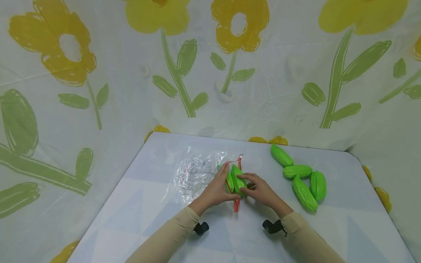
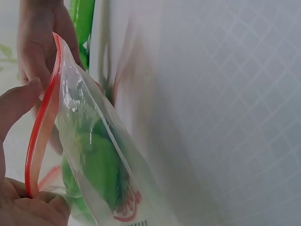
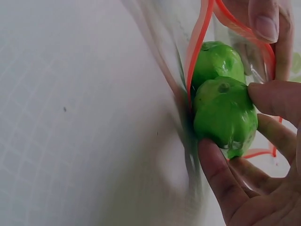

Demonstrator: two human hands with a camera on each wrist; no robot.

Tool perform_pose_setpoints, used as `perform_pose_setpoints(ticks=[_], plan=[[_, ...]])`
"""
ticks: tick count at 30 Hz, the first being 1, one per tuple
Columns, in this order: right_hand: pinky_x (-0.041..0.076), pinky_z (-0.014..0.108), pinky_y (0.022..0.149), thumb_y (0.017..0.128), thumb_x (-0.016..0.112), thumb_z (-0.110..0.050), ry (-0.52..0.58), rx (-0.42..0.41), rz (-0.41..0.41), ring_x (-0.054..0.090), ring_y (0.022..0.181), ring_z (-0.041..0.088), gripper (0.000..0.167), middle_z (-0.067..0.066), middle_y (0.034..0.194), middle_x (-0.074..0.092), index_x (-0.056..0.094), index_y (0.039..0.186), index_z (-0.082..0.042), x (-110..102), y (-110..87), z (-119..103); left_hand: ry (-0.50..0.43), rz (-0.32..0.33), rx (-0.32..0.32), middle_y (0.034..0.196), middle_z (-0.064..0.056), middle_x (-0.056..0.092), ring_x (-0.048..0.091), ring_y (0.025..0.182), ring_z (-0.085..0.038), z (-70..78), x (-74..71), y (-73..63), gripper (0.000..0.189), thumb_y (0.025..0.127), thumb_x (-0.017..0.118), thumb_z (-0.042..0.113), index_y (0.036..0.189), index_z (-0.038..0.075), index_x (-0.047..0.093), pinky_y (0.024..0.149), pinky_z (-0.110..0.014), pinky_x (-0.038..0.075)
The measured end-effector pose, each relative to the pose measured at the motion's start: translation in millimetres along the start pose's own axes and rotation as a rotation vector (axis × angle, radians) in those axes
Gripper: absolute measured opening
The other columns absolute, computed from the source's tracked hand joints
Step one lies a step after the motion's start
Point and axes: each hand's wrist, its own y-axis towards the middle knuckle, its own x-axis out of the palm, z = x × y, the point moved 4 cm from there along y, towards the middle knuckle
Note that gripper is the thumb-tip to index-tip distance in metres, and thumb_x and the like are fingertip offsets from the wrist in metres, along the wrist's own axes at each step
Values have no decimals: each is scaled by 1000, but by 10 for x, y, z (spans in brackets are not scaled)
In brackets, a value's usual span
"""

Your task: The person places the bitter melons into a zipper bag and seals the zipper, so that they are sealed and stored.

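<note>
A clear zip bag [image 1: 194,173] with a red-edged mouth lies in the middle of the table, its mouth spread to the right. My left hand [image 1: 213,189] holds the bag by its red rim [image 2: 41,117]. One bright green ridged gourd [image 3: 214,59] is inside, just past the rim. In my right hand [image 1: 262,192], thumb and fingertips grip a second green gourd [image 3: 225,110] by its near end, at the bag's mouth. Its far end is hidden by the first gourd and the bag. Through the plastic, green shapes [image 2: 96,165] show blurred.
Several more green gourds lie in a cluster on the right, among them one gourd [image 1: 297,171] and the nearest gourd [image 1: 304,193]. The pale table [image 1: 131,223] meets a flower-printed curtain [image 1: 279,91] behind and at both sides.
</note>
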Motion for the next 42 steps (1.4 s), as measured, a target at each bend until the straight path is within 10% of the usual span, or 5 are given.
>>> perform_pose_setpoints(ticks=[42], plan=[[59, 42, 86, 95, 73, -17, 63, -72, -41, 67, 104, 29, 51, 15, 148, 51, 58, 144, -12, 119, 129, -78, 23, 177, 75, 167, -14, 23, 27, 152, -29, 65, -48, -15, 95, 90, 80, 31, 160, -1, 25, 117, -48, 36]])
